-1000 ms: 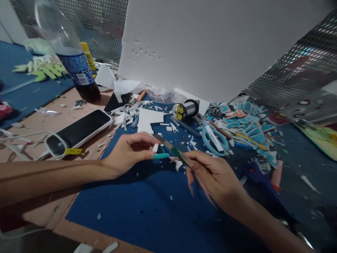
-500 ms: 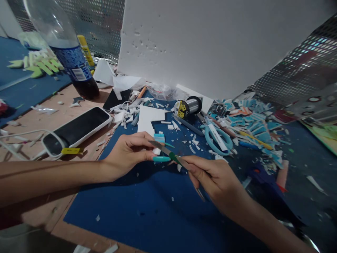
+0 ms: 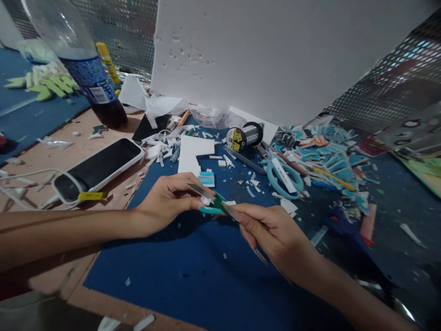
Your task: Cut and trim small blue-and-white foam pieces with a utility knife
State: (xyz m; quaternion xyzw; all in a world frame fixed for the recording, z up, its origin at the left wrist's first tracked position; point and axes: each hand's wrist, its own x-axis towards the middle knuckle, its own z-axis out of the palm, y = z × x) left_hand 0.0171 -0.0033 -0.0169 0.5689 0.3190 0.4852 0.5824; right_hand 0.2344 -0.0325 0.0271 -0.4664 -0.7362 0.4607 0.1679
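Reckoned from where the two hands meet, a large white board (image 3: 258,55) walls off twelve to one o'clock. At eleven lies a white cut sheet (image 3: 189,148), its near end covered by the left hand (image 3: 165,204). A bottle of dark drink (image 3: 98,92) stands at ten, with a yellow tube (image 3: 108,63) behind it, and a black-faced device (image 3: 103,164) lies between nine and ten. A spool of wire (image 3: 244,136) sits at one; light-blue rings (image 3: 300,186) and a heap of blue and white scraps (image 3: 336,163) crowd half past two, and a dark-blue tool (image 3: 358,246) lies between three and four.

Compared with half a second ago, the knife (image 3: 219,204) has slid further across the left fingertips, towards ten o'clock, and the right hand (image 3: 279,234) has followed it in. The left hand has barely moved.

The knife is above the blue mat (image 3: 193,280), its long axis running from ten to four: tip towards ten, rear end in the right fingers, green band about midway. The right thumb and fingers are closed round it. The left thumb and fingertips pinch a small white piece (image 3: 206,201) just under the blade; nails and blade cover much of it, so whether the edge touches it I cannot say.
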